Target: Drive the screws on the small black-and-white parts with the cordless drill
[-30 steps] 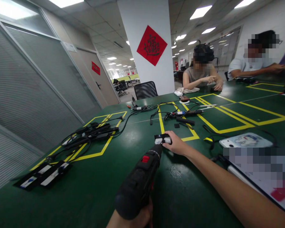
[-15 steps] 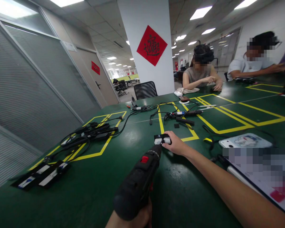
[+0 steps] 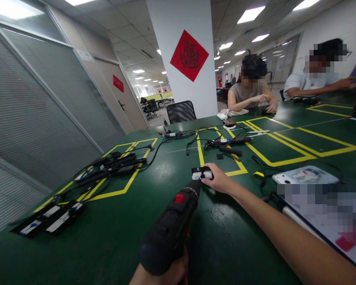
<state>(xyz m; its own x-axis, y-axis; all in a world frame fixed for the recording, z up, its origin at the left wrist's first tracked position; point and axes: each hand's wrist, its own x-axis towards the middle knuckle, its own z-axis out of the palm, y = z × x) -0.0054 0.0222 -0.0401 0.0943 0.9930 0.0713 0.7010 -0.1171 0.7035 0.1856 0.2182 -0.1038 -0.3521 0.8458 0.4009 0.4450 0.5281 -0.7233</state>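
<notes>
My left hand [image 3: 175,267] is wrapped round the grip of a black cordless drill [image 3: 169,229] with a red switch on top. The drill's chuck points forward, away from me. Right at its front end is a small black and white piece [image 3: 202,173], gripped at its right side by my right hand [image 3: 216,179]. The chuck overlaps the piece in view, so I cannot tell whether a bit touches it. Thumb and fingers of my right hand are closed on the piece, just above the green table [image 3: 154,221].
Black cables [image 3: 118,164] and two black and white strips [image 3: 63,219] lie at left. Beyond my right hand are a screwdriver-like tool [image 3: 225,141] and small black parts [image 3: 230,151]. A phone [image 3: 307,175] lies at right. Two people [image 3: 250,91] sit across the table.
Almost nothing differs. The whole view has shifted very slightly, while the drill and the black and white piece keep their places relative to each other.
</notes>
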